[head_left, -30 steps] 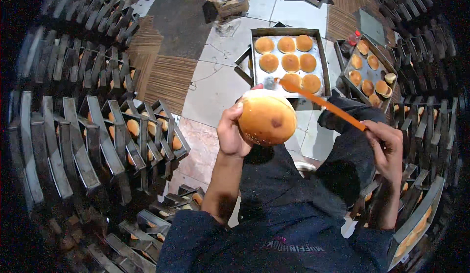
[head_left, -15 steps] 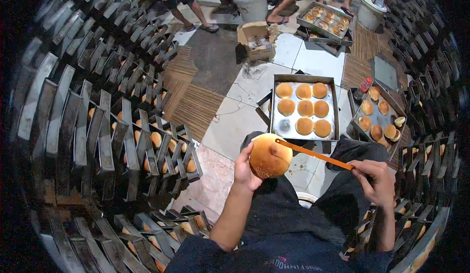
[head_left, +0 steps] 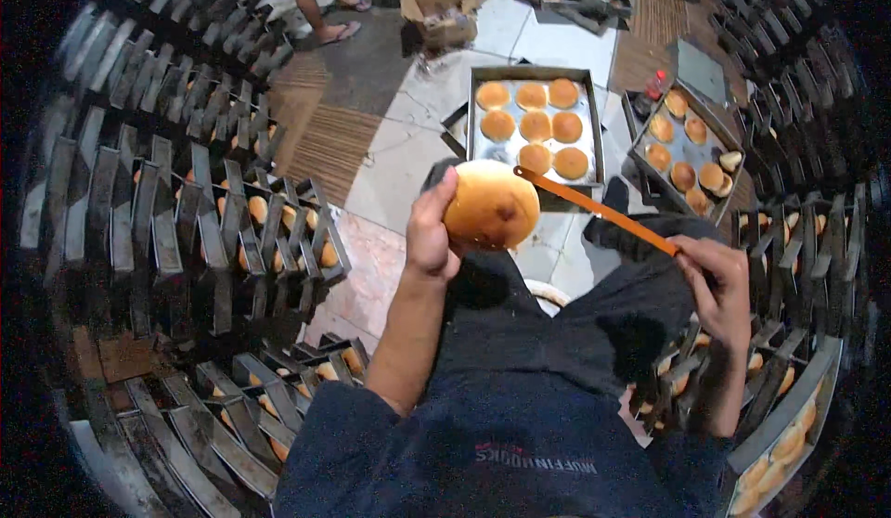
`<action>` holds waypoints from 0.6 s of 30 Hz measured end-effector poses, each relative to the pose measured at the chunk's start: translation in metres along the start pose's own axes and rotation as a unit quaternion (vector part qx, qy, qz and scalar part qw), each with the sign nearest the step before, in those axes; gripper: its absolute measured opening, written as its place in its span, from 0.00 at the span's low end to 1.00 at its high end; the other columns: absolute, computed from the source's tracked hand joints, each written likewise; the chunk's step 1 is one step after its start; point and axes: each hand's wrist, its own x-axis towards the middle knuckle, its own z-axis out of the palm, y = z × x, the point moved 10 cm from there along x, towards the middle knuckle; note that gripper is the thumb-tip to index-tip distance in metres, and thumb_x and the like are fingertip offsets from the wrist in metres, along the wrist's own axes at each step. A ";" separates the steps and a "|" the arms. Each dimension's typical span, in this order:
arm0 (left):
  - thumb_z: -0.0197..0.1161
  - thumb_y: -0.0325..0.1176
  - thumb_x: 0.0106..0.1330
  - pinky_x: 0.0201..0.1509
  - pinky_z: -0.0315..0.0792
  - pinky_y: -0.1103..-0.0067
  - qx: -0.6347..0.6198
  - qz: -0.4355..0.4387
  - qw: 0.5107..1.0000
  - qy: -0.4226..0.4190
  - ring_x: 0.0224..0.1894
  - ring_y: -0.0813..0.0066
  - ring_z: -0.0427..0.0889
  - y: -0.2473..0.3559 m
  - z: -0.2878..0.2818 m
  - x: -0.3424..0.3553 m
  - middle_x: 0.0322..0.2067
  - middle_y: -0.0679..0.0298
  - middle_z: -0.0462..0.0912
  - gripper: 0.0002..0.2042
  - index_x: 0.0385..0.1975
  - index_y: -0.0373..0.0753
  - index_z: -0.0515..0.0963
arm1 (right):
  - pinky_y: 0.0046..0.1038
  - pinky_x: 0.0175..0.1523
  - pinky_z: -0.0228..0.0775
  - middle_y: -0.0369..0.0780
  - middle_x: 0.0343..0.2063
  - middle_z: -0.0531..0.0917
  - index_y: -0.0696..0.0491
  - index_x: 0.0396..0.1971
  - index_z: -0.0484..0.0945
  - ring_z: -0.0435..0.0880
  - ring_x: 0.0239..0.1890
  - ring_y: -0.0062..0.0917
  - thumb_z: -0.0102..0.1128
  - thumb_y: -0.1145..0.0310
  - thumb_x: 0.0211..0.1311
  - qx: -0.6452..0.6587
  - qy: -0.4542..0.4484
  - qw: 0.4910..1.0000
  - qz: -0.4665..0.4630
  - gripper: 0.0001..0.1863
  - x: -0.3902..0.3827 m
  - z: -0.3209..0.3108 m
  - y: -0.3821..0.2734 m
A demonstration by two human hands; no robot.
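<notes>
My left hand (head_left: pixel 432 230) is closed around the left side of a round golden-brown bun (head_left: pixel 492 207), held up above my lap. The bun is tilted, with its paler edge at the top. In my right hand (head_left: pixel 716 281) is one end of a thin, flat orange strip (head_left: pixel 603 212) like a hacksaw blade. Its far end, with a small hole, overlaps the bun's upper right edge; whether it touches cannot be told. Just beyond my hands, a square metal tray (head_left: pixel 497 151) holds several buns in rows, with one bare spot at its near left.
At the right is another tray (head_left: pixel 705 153) with whole buns and cut pieces, beside a red-capped bottle (head_left: pixel 656 82). Stacked metal trays (head_left: pixel 200 221) of buns rise on both sides. Farther off are a cardboard box (head_left: pixel 441 21) and another person's legs (head_left: pixel 320 7).
My view has tipped nearer, so the trays sit higher and more of my shirt shows. The bun has turned slightly, and the strip's tip has gone from its upper middle to its right edge.
</notes>
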 end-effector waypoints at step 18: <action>0.46 0.38 0.71 0.46 0.73 0.78 0.113 0.112 0.985 -0.060 0.38 0.70 0.81 0.030 0.010 -0.034 0.38 0.54 0.82 0.19 0.44 0.25 0.76 | 0.23 0.26 0.63 0.41 0.20 0.76 0.57 0.38 0.80 0.75 0.20 0.26 0.58 0.84 0.45 -0.084 -0.095 0.992 -0.014 0.17 0.014 0.014 -0.030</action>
